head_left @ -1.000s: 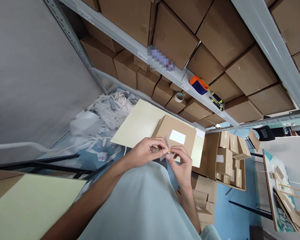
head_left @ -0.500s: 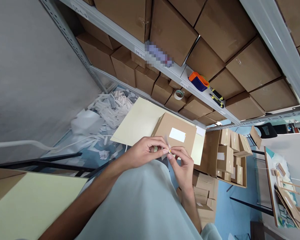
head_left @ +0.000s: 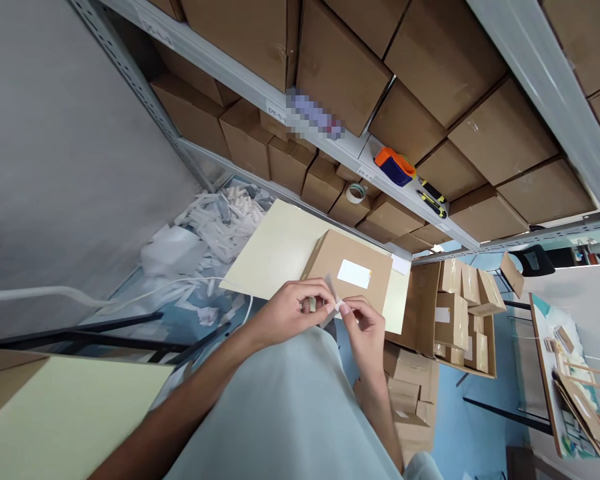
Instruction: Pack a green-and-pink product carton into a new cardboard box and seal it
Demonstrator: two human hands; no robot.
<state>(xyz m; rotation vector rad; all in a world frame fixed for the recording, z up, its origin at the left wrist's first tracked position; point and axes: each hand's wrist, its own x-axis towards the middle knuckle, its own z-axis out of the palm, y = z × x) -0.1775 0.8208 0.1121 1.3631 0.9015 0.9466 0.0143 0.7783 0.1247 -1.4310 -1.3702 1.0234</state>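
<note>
My left hand [head_left: 291, 313] and my right hand [head_left: 363, 331] meet fingertip to fingertip over the near edge of a brown cardboard box [head_left: 330, 260]. Both pinch a small thin translucent strip [head_left: 333, 298] that stands up between them; I cannot make out what it is. The box bears a white label [head_left: 354, 273] on its top and rests on a pale yellow table [head_left: 275, 247]. My light blue shirt fills the lower middle of the view.
Metal shelving [head_left: 330, 143] packed with brown cartons rises behind the table; an orange-and-blue tape dispenser [head_left: 394, 165], a tape roll [head_left: 356, 193] and cutters [head_left: 433, 197] lie on it. White paper scraps [head_left: 220, 217] heap on the floor at left. An open carton of small boxes [head_left: 460, 317] stands at right.
The small yellow spot seen earlier between my fingertips no longer shows. My hands keep the same pinch and have hardly moved; the view shifted slightly.
</note>
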